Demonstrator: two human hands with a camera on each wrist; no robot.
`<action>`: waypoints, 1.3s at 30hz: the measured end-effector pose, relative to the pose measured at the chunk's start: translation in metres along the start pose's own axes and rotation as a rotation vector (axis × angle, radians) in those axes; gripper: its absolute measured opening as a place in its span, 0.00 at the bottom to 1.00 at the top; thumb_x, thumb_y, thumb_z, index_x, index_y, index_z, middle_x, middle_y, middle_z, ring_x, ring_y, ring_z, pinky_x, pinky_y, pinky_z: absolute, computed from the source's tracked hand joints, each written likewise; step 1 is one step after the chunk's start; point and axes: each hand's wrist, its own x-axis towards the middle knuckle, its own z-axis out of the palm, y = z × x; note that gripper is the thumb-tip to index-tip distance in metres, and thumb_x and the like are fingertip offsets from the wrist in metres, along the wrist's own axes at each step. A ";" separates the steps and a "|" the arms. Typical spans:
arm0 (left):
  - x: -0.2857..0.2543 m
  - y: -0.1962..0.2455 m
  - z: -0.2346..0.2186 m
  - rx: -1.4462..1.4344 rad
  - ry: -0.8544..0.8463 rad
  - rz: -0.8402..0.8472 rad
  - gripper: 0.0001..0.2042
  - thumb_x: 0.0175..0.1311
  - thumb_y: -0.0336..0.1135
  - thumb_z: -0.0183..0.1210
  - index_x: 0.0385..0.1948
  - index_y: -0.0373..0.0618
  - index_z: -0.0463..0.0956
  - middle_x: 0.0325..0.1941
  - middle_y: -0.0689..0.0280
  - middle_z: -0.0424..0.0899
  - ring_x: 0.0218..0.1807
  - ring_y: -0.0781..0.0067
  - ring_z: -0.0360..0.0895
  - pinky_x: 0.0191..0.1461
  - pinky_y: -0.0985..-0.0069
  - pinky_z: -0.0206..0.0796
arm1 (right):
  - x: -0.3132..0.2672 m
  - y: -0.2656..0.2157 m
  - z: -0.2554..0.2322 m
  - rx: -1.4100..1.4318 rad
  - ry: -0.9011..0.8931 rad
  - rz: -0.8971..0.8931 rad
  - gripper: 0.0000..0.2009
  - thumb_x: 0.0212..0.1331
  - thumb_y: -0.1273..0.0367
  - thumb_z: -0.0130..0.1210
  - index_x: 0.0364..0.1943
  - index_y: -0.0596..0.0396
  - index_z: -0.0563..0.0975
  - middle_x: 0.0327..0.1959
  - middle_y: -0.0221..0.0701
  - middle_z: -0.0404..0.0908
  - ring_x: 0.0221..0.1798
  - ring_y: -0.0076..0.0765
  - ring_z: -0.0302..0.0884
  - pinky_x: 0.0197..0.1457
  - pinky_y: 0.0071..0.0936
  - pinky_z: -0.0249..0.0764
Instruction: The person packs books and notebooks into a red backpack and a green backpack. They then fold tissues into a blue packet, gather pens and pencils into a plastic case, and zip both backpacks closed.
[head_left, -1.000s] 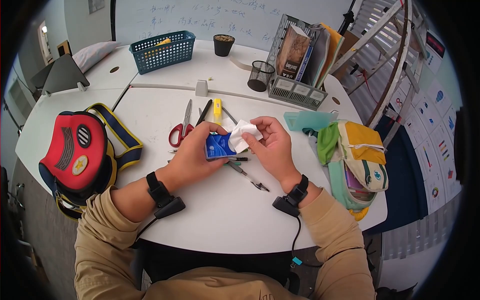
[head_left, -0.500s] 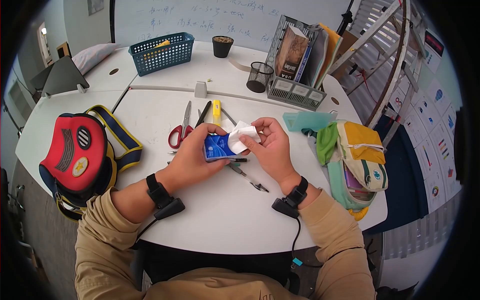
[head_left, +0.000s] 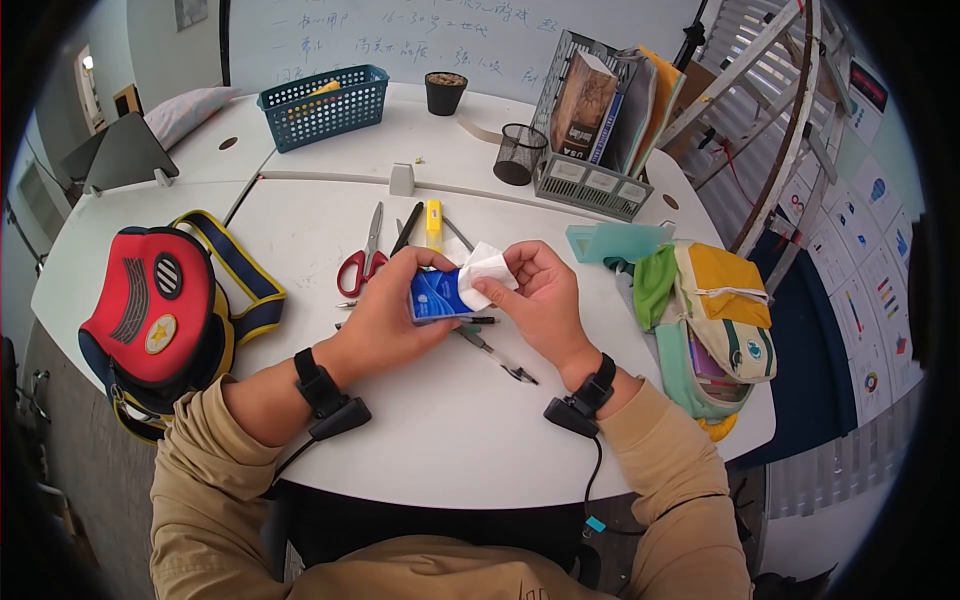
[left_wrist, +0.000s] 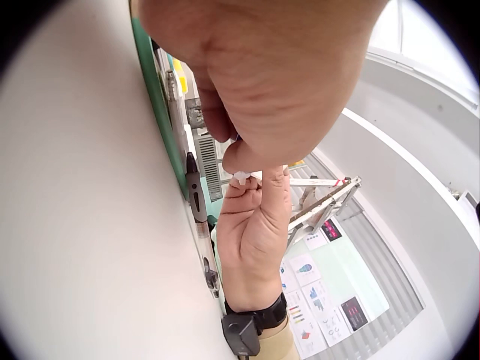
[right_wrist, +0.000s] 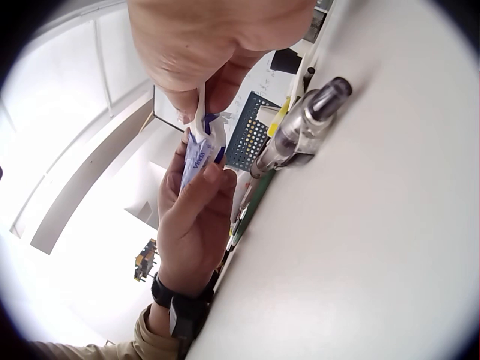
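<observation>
A blue tissue packet [head_left: 434, 294] is gripped in the left hand [head_left: 385, 318], thumb along its near edge and fingers at its far side. White tissue [head_left: 484, 274] sticks out of the packet's right end, pinched between thumb and fingers of the right hand [head_left: 548, 305]. In the right wrist view the packet [right_wrist: 199, 156] lies in the left hand [right_wrist: 193, 232], the tissue between the right hand's [right_wrist: 217, 45] fingertips. In the left wrist view the left hand [left_wrist: 277, 75] hides most of the packet; the right hand [left_wrist: 255, 232] holds a bit of white.
Red-handled scissors [head_left: 362, 262], a yellow highlighter [head_left: 434, 223] and several pens lie around the hands. A red bag [head_left: 150, 300] stands left, a yellow-and-green backpack [head_left: 715, 320] right. Behind are a teal basket [head_left: 325, 108], a plant pot [head_left: 445, 93], a mesh cup [head_left: 520, 155] and a book rack [head_left: 593, 187].
The right hand and the tissue it pinches have shifted very slightly; the tissue's folds look different. The left hand keeps its grip on the packet, nearly still.
</observation>
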 end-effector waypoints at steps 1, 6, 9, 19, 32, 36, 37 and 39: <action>0.000 -0.002 0.001 0.000 0.025 0.009 0.33 0.62 0.23 0.80 0.68 0.45 0.72 0.63 0.63 0.80 0.64 0.72 0.83 0.69 0.72 0.80 | 0.000 0.000 0.000 -0.007 0.000 0.011 0.16 0.73 0.78 0.75 0.57 0.60 0.79 0.52 0.34 0.91 0.56 0.25 0.91 0.59 0.25 0.88; 0.002 -0.012 0.000 0.046 0.097 0.070 0.33 0.63 0.22 0.80 0.68 0.44 0.72 0.63 0.63 0.80 0.64 0.71 0.83 0.69 0.71 0.80 | 0.000 -0.001 -0.007 -0.163 -0.022 -0.025 0.11 0.76 0.75 0.73 0.55 0.62 0.84 0.51 0.33 0.93 0.52 0.21 0.91 0.56 0.22 0.88; 0.002 -0.013 0.000 0.034 0.079 0.083 0.33 0.63 0.21 0.80 0.68 0.44 0.72 0.64 0.63 0.80 0.65 0.71 0.82 0.70 0.71 0.79 | -0.002 -0.002 -0.003 -0.121 -0.029 -0.004 0.09 0.77 0.74 0.72 0.53 0.63 0.86 0.48 0.32 0.94 0.49 0.19 0.91 0.53 0.21 0.88; 0.001 -0.009 0.000 0.017 0.063 0.077 0.33 0.63 0.21 0.79 0.68 0.43 0.72 0.65 0.63 0.80 0.65 0.71 0.82 0.71 0.71 0.78 | 0.000 0.001 -0.002 -0.140 0.022 -0.001 0.09 0.77 0.73 0.73 0.51 0.64 0.86 0.45 0.30 0.94 0.44 0.16 0.89 0.47 0.19 0.86; 0.001 -0.009 -0.001 0.000 0.042 0.055 0.32 0.64 0.21 0.79 0.68 0.44 0.72 0.65 0.63 0.81 0.66 0.71 0.83 0.71 0.70 0.80 | -0.002 -0.001 0.001 -0.170 0.008 0.016 0.09 0.76 0.71 0.74 0.50 0.63 0.86 0.42 0.28 0.93 0.39 0.13 0.86 0.41 0.18 0.82; 0.002 -0.012 -0.001 -0.040 0.070 0.029 0.31 0.66 0.21 0.78 0.68 0.44 0.73 0.65 0.63 0.81 0.65 0.72 0.83 0.70 0.70 0.81 | -0.003 -0.015 0.001 -0.387 0.013 0.029 0.10 0.75 0.71 0.75 0.49 0.63 0.86 0.43 0.29 0.92 0.40 0.13 0.87 0.41 0.18 0.82; 0.002 -0.012 -0.001 -0.032 0.073 0.048 0.30 0.66 0.20 0.78 0.68 0.44 0.73 0.65 0.63 0.81 0.65 0.72 0.84 0.70 0.71 0.81 | -0.003 -0.017 0.002 -0.417 0.024 0.054 0.10 0.75 0.71 0.75 0.49 0.63 0.86 0.43 0.29 0.92 0.41 0.13 0.87 0.41 0.18 0.82; 0.002 -0.011 -0.002 -0.017 0.079 0.085 0.30 0.67 0.20 0.77 0.68 0.44 0.73 0.65 0.63 0.81 0.65 0.72 0.84 0.70 0.71 0.81 | -0.003 -0.012 0.000 -0.358 0.008 0.050 0.09 0.76 0.72 0.74 0.49 0.63 0.86 0.44 0.30 0.93 0.42 0.14 0.87 0.42 0.18 0.83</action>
